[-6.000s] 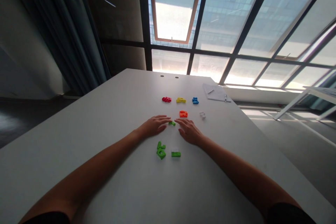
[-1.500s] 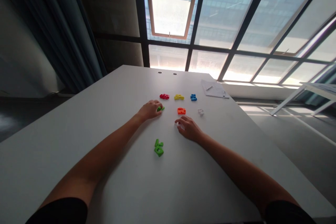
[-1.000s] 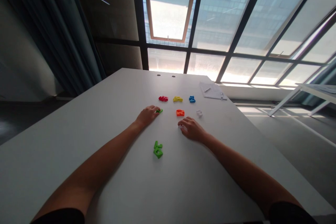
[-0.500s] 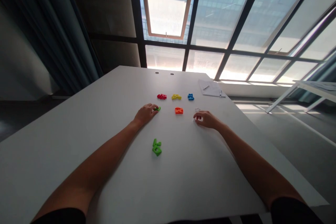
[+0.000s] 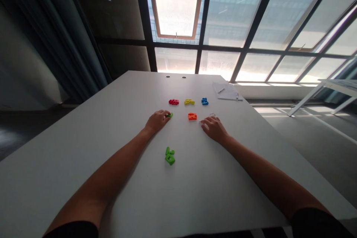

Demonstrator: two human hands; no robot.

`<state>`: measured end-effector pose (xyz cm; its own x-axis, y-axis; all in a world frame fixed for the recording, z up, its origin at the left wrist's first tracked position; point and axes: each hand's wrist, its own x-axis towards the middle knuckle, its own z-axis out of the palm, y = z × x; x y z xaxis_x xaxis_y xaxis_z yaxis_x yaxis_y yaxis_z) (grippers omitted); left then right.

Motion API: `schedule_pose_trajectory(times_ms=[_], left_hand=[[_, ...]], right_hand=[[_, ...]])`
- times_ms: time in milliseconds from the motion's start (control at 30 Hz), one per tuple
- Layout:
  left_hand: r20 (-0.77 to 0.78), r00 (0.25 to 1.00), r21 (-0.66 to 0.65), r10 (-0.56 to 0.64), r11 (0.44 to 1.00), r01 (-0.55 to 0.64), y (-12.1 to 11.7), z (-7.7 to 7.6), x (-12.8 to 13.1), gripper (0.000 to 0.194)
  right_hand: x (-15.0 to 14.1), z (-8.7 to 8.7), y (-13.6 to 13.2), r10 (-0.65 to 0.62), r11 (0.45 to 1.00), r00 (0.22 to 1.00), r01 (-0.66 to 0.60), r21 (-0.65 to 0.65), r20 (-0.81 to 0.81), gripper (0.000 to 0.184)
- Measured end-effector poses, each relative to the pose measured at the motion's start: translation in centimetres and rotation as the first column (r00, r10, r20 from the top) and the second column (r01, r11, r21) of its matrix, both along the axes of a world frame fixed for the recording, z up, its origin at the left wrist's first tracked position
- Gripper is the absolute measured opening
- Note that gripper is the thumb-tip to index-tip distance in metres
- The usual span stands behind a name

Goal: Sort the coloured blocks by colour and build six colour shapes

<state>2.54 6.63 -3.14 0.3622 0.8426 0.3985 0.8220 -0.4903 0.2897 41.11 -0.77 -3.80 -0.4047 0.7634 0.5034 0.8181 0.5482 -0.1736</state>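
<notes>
My left hand (image 5: 157,121) rests on the white table (image 5: 92,163) with its fingertips on a small green plastic piece (image 5: 170,115). My right hand (image 5: 213,128) has a pale translucent piece (image 5: 202,123) pinched under its fingertips. A second clear piece (image 5: 212,114) lies just beyond those fingers. Between my hands sits an orange piece (image 5: 192,116). Farther off, a red piece (image 5: 173,102), a yellow piece (image 5: 189,102) and a blue piece (image 5: 205,101) stand in a row. Nearer me lies a green stack (image 5: 169,157).
A notepad with a pen (image 5: 225,91) lies at the far right corner of the table. Two small holes (image 5: 176,77) mark the far edge. The right table edge drops to the floor, and a white table frame (image 5: 329,91) stands beyond it.
My right hand has moved a little left, toward the orange piece, with the pale piece under its fingers. My left hand and the green piece have stayed put. The view has shifted slightly.
</notes>
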Motion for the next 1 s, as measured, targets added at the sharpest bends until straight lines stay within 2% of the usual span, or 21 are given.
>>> schedule_pose_trajectory(times_ms=[100,233,333,433,600,667,833,1000], left_hand=[[-0.003,1.000,-0.001,0.007,1.000,-0.007,-0.1,0.0,0.1,0.025],[-0.014,1.000,0.006,0.006,1.000,-0.006,-0.1,-0.1,0.1,0.024],[-0.021,1.000,0.008,0.011,1.000,-0.011,-0.1,0.0,0.1,0.024],[-0.029,0.999,0.004,0.021,1.000,-0.021,-0.1,0.1,0.2,0.024],[-0.056,0.998,0.009,0.038,0.999,-0.037,-0.2,0.2,0.4,0.026],[-0.061,0.997,0.010,0.041,0.999,-0.041,-0.3,0.2,0.4,0.026],[-0.065,0.996,0.005,0.055,0.998,-0.055,-0.4,0.4,0.6,0.026],[-0.070,0.996,-0.001,0.059,0.998,-0.059,-0.5,0.6,0.8,0.027]], right_hand=[[-0.9,-0.3,-0.6,-0.028,0.999,1.000,0.028,-0.025,-0.003,0.024],[-1.0,-0.1,-0.1,-0.090,0.996,0.996,0.090,-0.008,-0.016,0.020],[0.7,0.7,1.2,-0.184,0.979,0.978,0.191,0.066,-0.096,0.016],[3.3,1.6,2.4,-0.295,0.938,0.931,0.325,0.121,-0.212,0.014],[5.6,1.6,3.1,-0.434,0.875,0.866,0.471,0.112,-0.250,0.014],[5.3,1.3,3.0,-0.423,0.883,0.878,0.455,0.114,-0.223,0.013],[3.2,0.7,2.8,-0.313,0.943,0.945,0.321,0.090,-0.097,0.011],[2.8,0.9,3.0,-0.310,0.951,0.950,0.310,0.006,-0.030,0.014]])
